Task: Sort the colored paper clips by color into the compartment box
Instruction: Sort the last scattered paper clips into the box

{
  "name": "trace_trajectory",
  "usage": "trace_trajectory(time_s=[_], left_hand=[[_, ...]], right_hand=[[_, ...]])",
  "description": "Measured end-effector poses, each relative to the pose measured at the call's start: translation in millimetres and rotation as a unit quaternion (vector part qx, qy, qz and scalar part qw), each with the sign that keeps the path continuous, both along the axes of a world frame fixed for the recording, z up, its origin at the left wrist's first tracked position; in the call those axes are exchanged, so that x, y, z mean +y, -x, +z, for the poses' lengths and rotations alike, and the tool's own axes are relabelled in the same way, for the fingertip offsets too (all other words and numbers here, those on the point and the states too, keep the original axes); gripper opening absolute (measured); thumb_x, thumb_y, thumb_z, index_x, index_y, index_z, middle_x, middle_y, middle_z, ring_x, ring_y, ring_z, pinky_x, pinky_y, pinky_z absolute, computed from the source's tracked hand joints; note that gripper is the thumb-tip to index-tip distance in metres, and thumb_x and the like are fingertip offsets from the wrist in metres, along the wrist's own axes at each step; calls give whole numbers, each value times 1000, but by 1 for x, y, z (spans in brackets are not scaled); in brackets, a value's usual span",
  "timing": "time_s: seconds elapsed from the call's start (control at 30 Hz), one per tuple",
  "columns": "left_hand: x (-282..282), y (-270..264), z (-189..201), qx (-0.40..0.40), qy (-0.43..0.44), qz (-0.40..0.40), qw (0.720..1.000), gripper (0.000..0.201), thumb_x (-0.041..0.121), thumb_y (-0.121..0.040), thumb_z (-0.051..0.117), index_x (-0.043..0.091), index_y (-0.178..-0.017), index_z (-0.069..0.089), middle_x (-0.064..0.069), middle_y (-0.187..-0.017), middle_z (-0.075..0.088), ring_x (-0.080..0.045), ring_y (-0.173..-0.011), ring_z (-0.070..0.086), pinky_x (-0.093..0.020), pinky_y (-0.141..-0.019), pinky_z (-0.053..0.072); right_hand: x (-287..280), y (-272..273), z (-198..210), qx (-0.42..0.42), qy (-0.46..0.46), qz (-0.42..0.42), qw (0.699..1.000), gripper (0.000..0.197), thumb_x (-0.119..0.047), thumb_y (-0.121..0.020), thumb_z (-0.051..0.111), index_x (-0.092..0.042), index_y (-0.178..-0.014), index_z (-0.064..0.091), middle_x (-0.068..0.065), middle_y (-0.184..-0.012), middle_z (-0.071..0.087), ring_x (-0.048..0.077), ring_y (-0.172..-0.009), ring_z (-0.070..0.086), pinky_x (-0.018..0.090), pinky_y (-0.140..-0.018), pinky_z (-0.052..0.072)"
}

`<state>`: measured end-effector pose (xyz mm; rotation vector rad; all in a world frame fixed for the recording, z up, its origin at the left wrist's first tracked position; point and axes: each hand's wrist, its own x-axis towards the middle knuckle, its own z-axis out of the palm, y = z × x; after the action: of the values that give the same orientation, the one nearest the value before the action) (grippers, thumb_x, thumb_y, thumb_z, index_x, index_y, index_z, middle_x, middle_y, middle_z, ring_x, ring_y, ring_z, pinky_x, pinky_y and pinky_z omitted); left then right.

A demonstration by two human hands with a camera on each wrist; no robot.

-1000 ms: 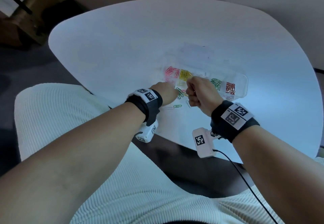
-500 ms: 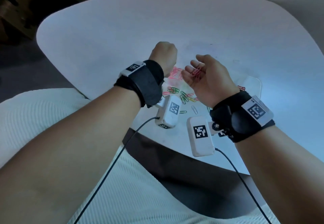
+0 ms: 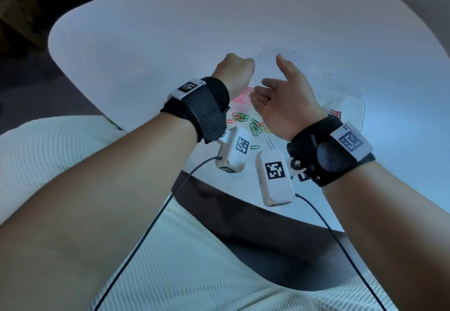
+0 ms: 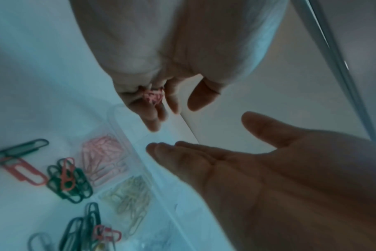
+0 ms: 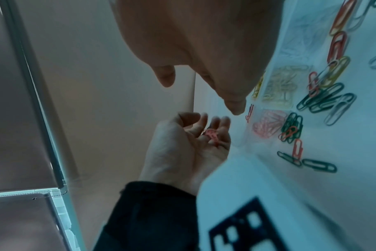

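Note:
My left hand (image 3: 237, 67) hovers above the table with its fingers curled round a few pink paper clips (image 4: 153, 96), also seen in its palm (image 5: 212, 134) in the right wrist view. Just right of it, my right hand (image 3: 275, 86) is held palm up, fingers straight, holding nothing. Below both hands lies the clear compartment box (image 3: 358, 106), with pink clips (image 4: 103, 156) in one cell and yellow clips (image 5: 279, 86) in the cell beside it. Loose green and red clips (image 3: 239, 116) lie on the white table in front of the box.
A second bunch of loose green clips (image 3: 254, 125) and a single pale clip (image 3: 269, 143) lie near the table's front edge (image 3: 243, 196). Red clips (image 3: 336, 113) sit in the box's right end. My lap is below the edge.
Both hands have lifted off the table from the loose clips. The pink clips that lay on my right fingers half a second ago are now in my left hand, and the right palm is bare.

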<state>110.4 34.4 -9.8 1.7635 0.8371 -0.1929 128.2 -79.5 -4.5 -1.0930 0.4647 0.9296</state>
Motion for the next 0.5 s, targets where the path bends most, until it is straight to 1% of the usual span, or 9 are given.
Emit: trace_trajectory(time_s=[0.07,0.17,0.2,0.23,0.27,0.3,0.33,0.4,0.5], left_hand=[[-7,0,-1,5,-5,-44,999,10,11,-85,42,9,-77,47,-10,-82,45,-21,-77,44,-30,-66,35],[-16,5,1,16,-37,-127,991,16,11,-92,39,7,-83,51,-10,-89,49,-23,-82,44,-28,-60,32],[-17,6,2,11,-41,-139,989,17,12,-94,38,9,-89,54,-9,-95,52,-23,-88,47,-26,-64,35],[-18,9,3,2,-46,-149,988,21,14,-95,39,12,-102,58,-8,-107,55,-22,-99,50,-25,-73,39],[-18,11,4,-8,-59,-153,986,30,17,-96,39,13,-121,56,-7,-123,55,-21,-113,50,-26,-86,41],[-17,14,6,-19,-77,-156,985,39,19,-96,41,14,-133,49,-5,-136,50,-19,-124,48,-27,-95,39],[-16,17,9,-33,-95,-160,982,42,19,-95,42,16,-136,47,-4,-140,48,-18,-126,47,-26,-98,38],[-14,25,17,-62,-130,-170,975,35,19,-93,45,20,-127,55,-2,-127,56,-17,-114,55,-26,-90,43],[-11,40,21,-50,-185,-200,961,20,19,-87,51,26,-100,64,5,-96,62,-19,-88,61,-27,-75,47]], right_hand=[[-5,3,3,-2,-19,-12,1000,69,-47,-96,51,1,-143,34,21,-138,44,28,-124,52,34,-107,43],[-11,6,7,-10,-53,-21,998,67,-46,-97,49,1,-143,35,21,-138,48,29,-125,54,36,-107,43],[-15,7,8,-16,-57,-25,998,65,-46,-98,49,1,-142,37,21,-137,50,29,-124,55,36,-106,44],[-20,9,9,-24,-56,-29,998,62,-46,-98,49,0,-139,41,20,-135,53,28,-123,56,35,-105,45],[-26,11,10,-31,-52,-32,998,59,-45,-98,48,0,-136,45,19,-133,56,27,-120,59,34,-104,46],[-32,14,10,-37,-50,-31,998,56,-45,-99,47,0,-133,49,18,-129,60,27,-117,61,34,-102,48],[-40,18,11,-42,-50,-25,998,52,-44,-100,45,-1,-129,53,17,-125,64,27,-114,64,34,-100,50],[-54,27,10,-59,-33,4,998,44,-38,-101,44,-2,-120,59,15,-112,71,27,-101,69,34,-92,55],[-69,38,1,-135,79,69,985,24,-22,-99,49,-5,-104,64,11,-87,72,23,-73,69,31,-71,57]])
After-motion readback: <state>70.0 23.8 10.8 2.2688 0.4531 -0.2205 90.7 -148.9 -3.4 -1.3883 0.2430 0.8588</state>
